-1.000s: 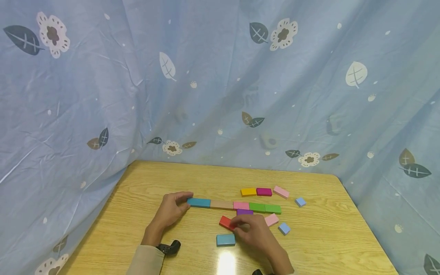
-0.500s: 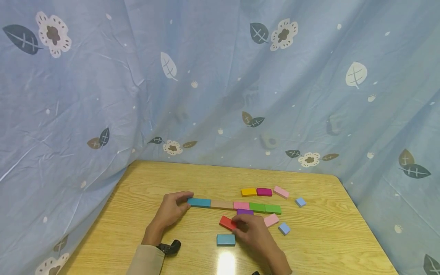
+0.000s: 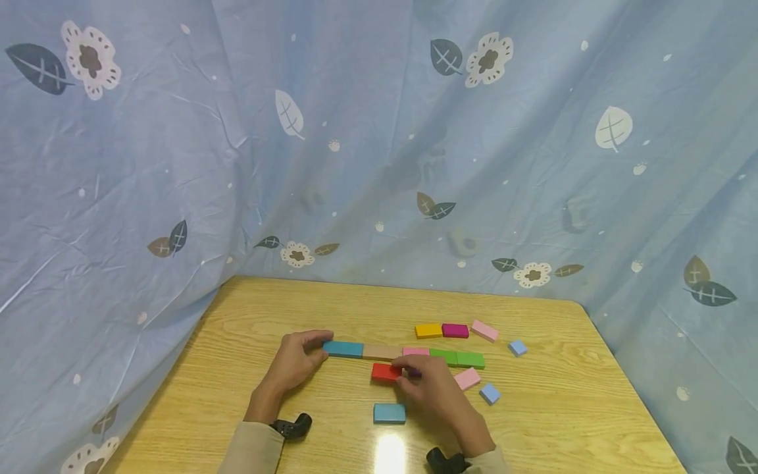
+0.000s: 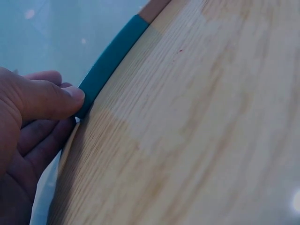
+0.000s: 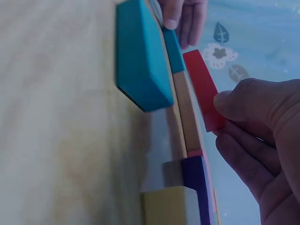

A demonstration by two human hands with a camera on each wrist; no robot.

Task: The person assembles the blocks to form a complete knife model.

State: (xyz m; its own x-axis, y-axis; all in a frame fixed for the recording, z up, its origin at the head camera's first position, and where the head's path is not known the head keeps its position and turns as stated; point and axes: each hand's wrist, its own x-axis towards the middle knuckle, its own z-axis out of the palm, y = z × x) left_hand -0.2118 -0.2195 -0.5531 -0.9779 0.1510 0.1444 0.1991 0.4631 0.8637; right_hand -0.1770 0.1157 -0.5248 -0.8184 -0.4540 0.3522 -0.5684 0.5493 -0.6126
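My left hand point(image 3: 296, 361) pinches the left end of a long blue block point(image 3: 345, 349), which begins a row on the table. Thumb and fingers close on that end in the left wrist view. A natural wood-coloured block point(image 3: 381, 353), a pink block point(image 3: 416, 353) and two green blocks point(image 3: 470, 360) continue the row. My right hand point(image 3: 435, 392) grips a red block point(image 3: 386, 372) by its right end. Raised off the table in the right wrist view, the red block sits just in front of the row. A purple block point(image 5: 193, 176) is mostly hidden by the right hand in the head view.
Nearer me lies a light blue block point(image 3: 389, 414). An orange block point(image 3: 429, 331), a magenta block point(image 3: 455, 330) and a pale pink block point(image 3: 485, 331) lie behind the row. Another pale pink block point(image 3: 468, 379) and two small blue blocks point(image 3: 489, 394) are to the right.
My right hand has lifted the red block from its slanted spot and moved it away from me, slightly left, turning it nearly parallel to the row. The left hand stays put.
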